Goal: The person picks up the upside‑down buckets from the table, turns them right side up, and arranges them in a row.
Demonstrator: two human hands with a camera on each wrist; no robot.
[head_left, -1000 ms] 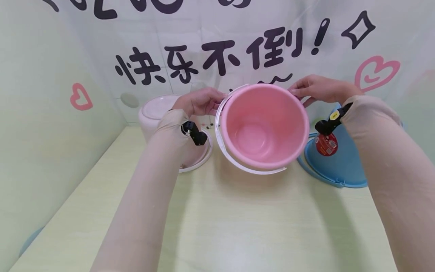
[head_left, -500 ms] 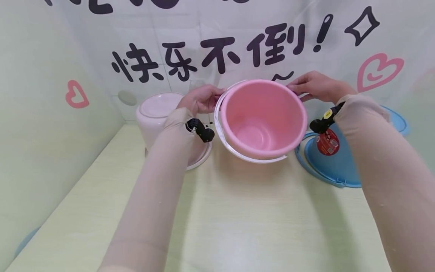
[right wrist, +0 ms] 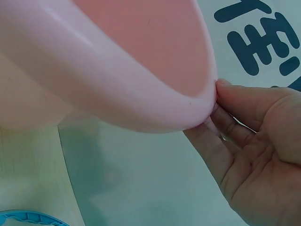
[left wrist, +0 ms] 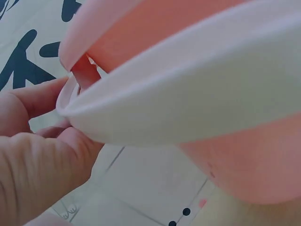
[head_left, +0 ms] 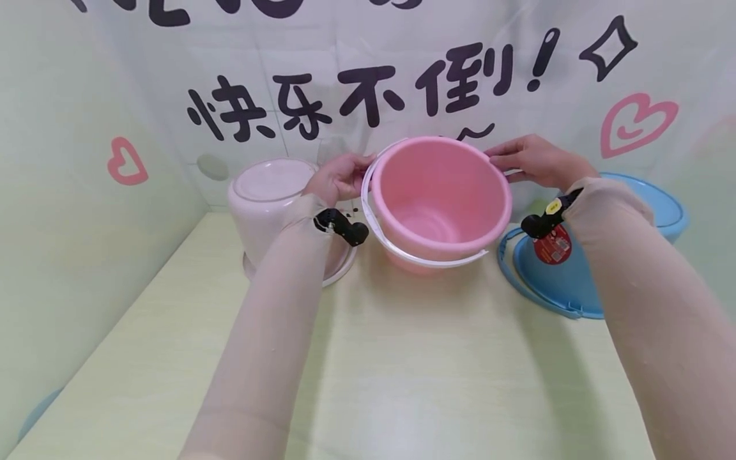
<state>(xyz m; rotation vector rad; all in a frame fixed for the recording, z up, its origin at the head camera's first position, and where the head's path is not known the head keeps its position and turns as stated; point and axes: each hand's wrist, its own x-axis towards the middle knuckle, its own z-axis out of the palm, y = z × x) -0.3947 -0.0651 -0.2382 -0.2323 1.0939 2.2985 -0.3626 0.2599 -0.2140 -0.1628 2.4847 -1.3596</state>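
A pink bucket [head_left: 422, 217] with a white handle [head_left: 397, 249] is between both hands at the back of the table, its mouth tilted toward me. At the left side of its rim my left hand [head_left: 340, 179] grips it near the handle's end; in the left wrist view the fingers [left wrist: 42, 96] curl there. On the opposite side my right hand [head_left: 537, 160] pinches the rim, as the right wrist view shows with the thumb and fingers [right wrist: 254, 106] at the edge. Whether the base touches the table cannot be made out.
Upside down on the left stands a pale pink bucket [head_left: 259, 211], partly behind my left arm. A blue bucket [head_left: 552, 287] with a red label [head_left: 553, 246] stands inverted on the right, partly behind my right arm. A printed curtain [head_left: 368, 38] hangs behind the table [head_left: 414, 370].
The pink bucket has tipped more upright and come lower, its mouth now appearing flatter. Both hands have stayed on its rim and moved with it. The other buckets stay where they were.
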